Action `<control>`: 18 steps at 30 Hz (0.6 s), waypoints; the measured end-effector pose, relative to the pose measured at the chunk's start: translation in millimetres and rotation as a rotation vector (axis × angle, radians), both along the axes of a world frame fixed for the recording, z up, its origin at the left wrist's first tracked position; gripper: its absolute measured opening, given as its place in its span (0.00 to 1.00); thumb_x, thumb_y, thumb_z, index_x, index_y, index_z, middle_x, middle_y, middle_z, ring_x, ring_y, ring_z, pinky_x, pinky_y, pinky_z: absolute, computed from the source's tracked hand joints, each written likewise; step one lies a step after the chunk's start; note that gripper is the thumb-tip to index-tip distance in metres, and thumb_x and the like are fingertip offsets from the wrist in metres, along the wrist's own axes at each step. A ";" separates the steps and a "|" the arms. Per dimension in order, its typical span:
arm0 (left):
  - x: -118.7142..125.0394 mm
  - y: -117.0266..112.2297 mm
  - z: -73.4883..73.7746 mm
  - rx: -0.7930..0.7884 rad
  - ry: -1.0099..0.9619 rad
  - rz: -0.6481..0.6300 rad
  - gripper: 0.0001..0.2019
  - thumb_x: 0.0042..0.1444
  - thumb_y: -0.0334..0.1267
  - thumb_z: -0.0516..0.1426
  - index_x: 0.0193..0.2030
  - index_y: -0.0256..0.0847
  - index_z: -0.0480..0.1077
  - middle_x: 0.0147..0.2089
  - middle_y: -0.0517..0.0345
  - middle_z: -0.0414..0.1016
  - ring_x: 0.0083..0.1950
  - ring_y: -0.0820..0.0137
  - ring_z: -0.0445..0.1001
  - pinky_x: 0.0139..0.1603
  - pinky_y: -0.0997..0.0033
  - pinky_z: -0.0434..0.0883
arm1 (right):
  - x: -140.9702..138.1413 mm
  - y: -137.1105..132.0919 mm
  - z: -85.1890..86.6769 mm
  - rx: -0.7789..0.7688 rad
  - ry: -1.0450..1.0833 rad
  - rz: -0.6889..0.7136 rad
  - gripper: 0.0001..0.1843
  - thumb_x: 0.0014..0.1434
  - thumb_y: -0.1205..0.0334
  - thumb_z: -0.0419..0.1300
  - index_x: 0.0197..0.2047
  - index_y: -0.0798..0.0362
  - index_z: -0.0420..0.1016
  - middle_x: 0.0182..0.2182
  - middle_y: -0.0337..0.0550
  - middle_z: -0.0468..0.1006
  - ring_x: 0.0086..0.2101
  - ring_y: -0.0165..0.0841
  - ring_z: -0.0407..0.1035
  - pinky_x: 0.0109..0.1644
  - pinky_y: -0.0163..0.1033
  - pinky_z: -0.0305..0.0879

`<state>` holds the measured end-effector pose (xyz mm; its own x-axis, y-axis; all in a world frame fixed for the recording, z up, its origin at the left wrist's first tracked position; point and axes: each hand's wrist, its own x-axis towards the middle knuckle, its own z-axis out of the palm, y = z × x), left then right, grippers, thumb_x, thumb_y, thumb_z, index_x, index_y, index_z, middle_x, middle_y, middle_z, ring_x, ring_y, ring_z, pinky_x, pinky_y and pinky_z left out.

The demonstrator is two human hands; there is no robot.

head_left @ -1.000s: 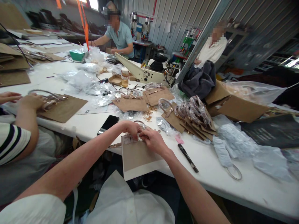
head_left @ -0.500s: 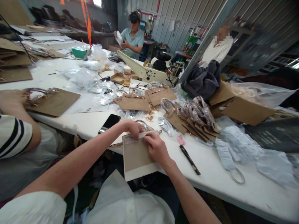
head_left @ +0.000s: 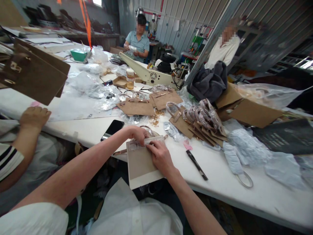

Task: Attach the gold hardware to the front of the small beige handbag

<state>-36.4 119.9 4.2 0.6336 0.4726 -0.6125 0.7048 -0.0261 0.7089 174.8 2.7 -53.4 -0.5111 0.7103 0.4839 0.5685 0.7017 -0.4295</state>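
A flat beige bag panel [head_left: 143, 164] lies over the near edge of the white table [head_left: 225, 182]. My left hand [head_left: 138, 133] is curled over the panel's top left corner, by a metal-and-plastic handle. My right hand [head_left: 160, 156] presses down on the panel's top edge, fingers pinched at a small fitting [head_left: 146, 145] that is too small to name. A black tool [head_left: 197, 164] lies just right of my right hand. A black phone [head_left: 112, 129] rests left of my left hand.
A co-worker's hand [head_left: 34, 117] rests at the left table edge, under a raised brown panel [head_left: 34, 75]. Wrapped brown panels [head_left: 202, 122], gold hardware [head_left: 156, 118], plastic wrap, cardboard [head_left: 249, 111] and a cream machine [head_left: 149, 75] crowd the table. Two more people stand at the back.
The co-worker at left has lifted the brown panel off the table into the air. My right hand slid slightly left along the beige panel's top edge.
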 end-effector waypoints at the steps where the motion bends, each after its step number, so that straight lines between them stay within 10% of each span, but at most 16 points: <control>1: 2.4 0.9 0.3 0.006 0.020 0.004 0.18 0.33 0.36 0.65 0.36 0.40 0.78 0.34 0.59 0.78 0.38 0.63 0.74 0.35 0.70 0.71 | -0.4 0.9 -0.8 -0.002 0.014 -0.003 0.20 0.74 0.77 0.55 0.59 0.50 0.81 0.54 0.52 0.78 0.53 0.47 0.72 0.58 0.55 0.73; 8: 15.1 5.8 6.6 0.076 0.137 -0.013 0.16 0.29 0.34 0.66 0.32 0.40 0.78 0.32 0.58 0.78 0.38 0.60 0.74 0.33 0.68 0.71 | 15.4 -5.2 15.5 0.023 0.114 0.034 0.25 0.76 0.73 0.54 0.69 0.45 0.76 0.59 0.52 0.78 0.58 0.47 0.73 0.63 0.56 0.75; 13: 8.7 2.1 3.2 0.086 0.123 0.022 0.17 0.31 0.36 0.64 0.34 0.39 0.78 0.37 0.55 0.81 0.40 0.59 0.76 0.34 0.68 0.70 | 94.4 -29.0 10.8 0.259 0.208 -0.542 0.21 0.78 0.59 0.60 0.70 0.49 0.73 0.58 0.56 0.78 0.58 0.50 0.73 0.66 0.59 0.71; 18: 7.3 2.4 1.8 0.058 0.113 0.026 0.18 0.30 0.36 0.65 0.35 0.40 0.79 0.39 0.55 0.83 0.42 0.58 0.78 0.35 0.68 0.72 | 168.8 -24.6 -21.2 0.010 -0.245 -0.834 0.29 0.75 0.34 0.56 0.54 0.54 0.78 0.46 0.57 0.77 0.47 0.53 0.73 0.52 0.57 0.74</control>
